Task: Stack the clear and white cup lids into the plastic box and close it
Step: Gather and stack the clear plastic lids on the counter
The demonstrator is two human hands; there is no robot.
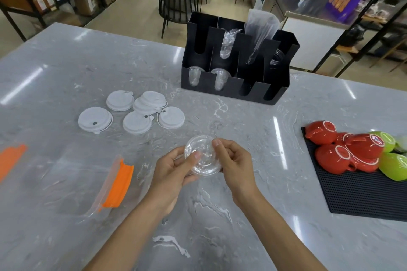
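A small stack of clear cup lids (203, 158) is held just above the marble table between both hands. My left hand (176, 168) grips the stack's left side with the thumb on top. My right hand (231, 160) pinches its right rim. Several white cup lids (132, 111) lie spread on the table to the upper left of my hands. The clear plastic box (66, 180) with orange latches (117, 185) sits at the left, open, and its far side runs out of the frame.
A black cup and lid organiser (235, 81) with clear cups stands at the back centre. Red and green cups (356, 152) rest upside down on a black rubber mat (361, 196) at the right. The grey marble table (220, 215) stretches toward me.
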